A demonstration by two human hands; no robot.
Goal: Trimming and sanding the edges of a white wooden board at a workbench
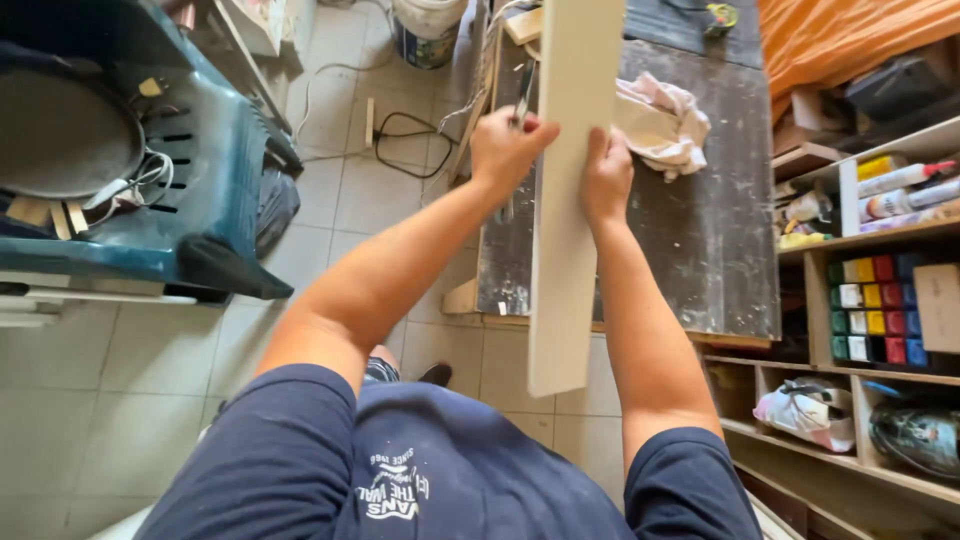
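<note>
nearest the camera is a dark blue shirt (440, 480), both bare arms stretched out over pale floor tiles (120, 400). a long flat pale board (565, 200), smooth and straight-edged, stands on end between the hands, its lower end hanging over the near edge of a worn, dusty dark workbench (700, 240). the left hand (508, 150) is curled closed against the board's left edge with a thin dark tool (523, 95) in its grip; the right hand (607, 175) clasps the right edge, fingers wrapped round. behind the board lies a crumpled pinkish rag (665, 125). wooden shelves (860, 380) with small coloured boxes (875, 305) stand at right, a blue plastic chair (190, 170) at left, a white bucket (428, 28) and black cables (400, 135) beyond.
</note>
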